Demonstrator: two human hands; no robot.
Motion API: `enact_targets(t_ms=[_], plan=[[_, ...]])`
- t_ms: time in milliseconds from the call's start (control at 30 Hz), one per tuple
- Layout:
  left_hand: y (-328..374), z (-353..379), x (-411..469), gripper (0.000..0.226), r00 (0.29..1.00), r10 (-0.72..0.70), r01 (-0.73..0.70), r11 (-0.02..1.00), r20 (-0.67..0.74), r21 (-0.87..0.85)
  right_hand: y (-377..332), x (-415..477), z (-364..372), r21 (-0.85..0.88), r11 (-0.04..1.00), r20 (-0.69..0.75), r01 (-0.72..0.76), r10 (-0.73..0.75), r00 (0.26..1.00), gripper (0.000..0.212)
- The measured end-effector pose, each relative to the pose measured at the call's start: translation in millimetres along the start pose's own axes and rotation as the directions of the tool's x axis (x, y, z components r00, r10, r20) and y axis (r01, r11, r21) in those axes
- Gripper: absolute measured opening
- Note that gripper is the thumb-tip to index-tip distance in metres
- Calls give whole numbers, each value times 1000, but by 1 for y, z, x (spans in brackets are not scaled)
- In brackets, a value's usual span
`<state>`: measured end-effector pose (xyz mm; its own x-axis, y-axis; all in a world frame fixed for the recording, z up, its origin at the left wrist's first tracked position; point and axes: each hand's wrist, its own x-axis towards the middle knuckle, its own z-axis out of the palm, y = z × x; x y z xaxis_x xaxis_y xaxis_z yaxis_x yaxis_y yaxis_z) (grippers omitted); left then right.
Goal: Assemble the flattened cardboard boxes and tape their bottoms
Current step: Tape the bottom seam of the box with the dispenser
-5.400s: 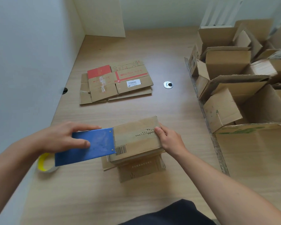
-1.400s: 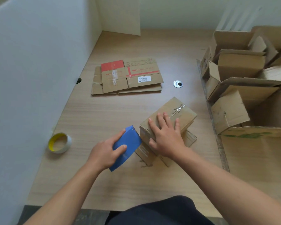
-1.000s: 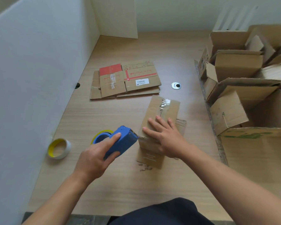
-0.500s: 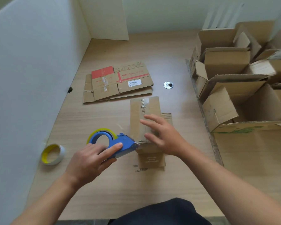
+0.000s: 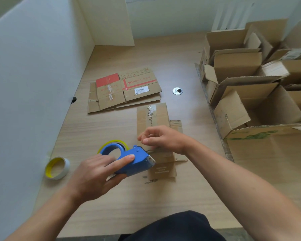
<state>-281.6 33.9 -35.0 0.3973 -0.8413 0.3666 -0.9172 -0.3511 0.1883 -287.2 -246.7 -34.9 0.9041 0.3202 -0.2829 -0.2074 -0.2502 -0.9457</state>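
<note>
My left hand (image 5: 97, 174) grips the blue dispenser (image 5: 134, 162), fingers along its top and thumb underneath. Its cutter end points right, touching or just short of the near left edge of the box (image 5: 153, 119). The yellow tape wheel sits at the dispenser's far left end. A spare roll (image 5: 56, 168) with a yellow core lies on the table (image 5: 111, 206), left of the dispenser, near the white wall.

My right hand (image 5: 163, 138) is over the near half of the box, fingers curled in toward the thumb. Can't tell if it pinches tape or holds nothing.

The box stands mid-table, closed face up, with a clear tape strip along its far part. One flap lies flat to its right and another toward me.

Further off, to the left, is a stack of flat boxes (image 5: 123, 89), the top one printed red. A metal grommet (image 5: 177, 91) is to their right. Open boxes (image 5: 241, 80) crowd the right side.
</note>
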Motion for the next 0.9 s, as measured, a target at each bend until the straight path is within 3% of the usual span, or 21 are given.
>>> enact_targets(t_ms=[167, 300, 433, 567, 700, 900], plan=[[2, -4, -4, 50, 991, -129, 133, 986, 48, -102, 1, -7, 5, -78, 997, -132, 14, -24, 991, 16], [4, -13, 1, 60, 942, -291, 322, 923, 165, -210, 5, -13, 6, -134, 991, -228, -12, -19, 973, 16], [-3, -22, 10, 64, 887, -329, 427, 851, 324, -306, 10, -24, 2, -130, 991, -306, -36, -6, 952, 21], [-19, -36, 13, 63, 811, -377, 527, 804, 447, -277, 24, -42, -14, -17, 998, -446, -59, 46, 894, 29], [-35, -50, 18, 64, 675, -412, 633, 749, 613, -194, 47, -63, -26, 80, 990, -554, -116, 141, 820, 28], [-43, -45, 41, 51, 538, -443, 734, 665, 717, -139, 60, -70, -22, 95, 970, -538, -223, 238, 809, 24]])
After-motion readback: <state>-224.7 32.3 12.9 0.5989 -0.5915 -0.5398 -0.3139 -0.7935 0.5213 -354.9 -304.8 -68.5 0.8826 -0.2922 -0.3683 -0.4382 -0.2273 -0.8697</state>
